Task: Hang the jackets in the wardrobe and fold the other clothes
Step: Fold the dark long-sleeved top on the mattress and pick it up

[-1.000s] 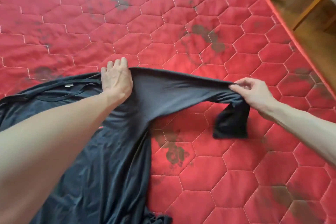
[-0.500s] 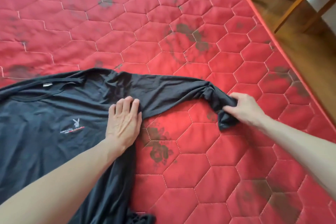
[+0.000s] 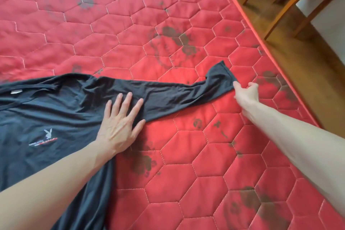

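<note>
Lying front-up on the red quilted mattress (image 3: 186, 183), the black long-sleeved shirt (image 3: 46, 117) fills the lower left of the view, its body running off the left and bottom edges. A small rabbit logo (image 3: 48, 133) with lettering sits on the chest. One sleeve (image 3: 177, 91) stretches out to the right, cuff turned up. Left hand (image 3: 119, 127): flat, fingers spread, pressing the shirt near the armpit. Right hand (image 3: 245, 94): touching the cuff; whether it pinches the fabric cannot be told. Mattress shows dark grey blotches (hexagon stitching throughout). Beyond its right edge, wooden floor (image 3: 302, 65) and wooden chair legs (image 3: 280, 13).
</note>
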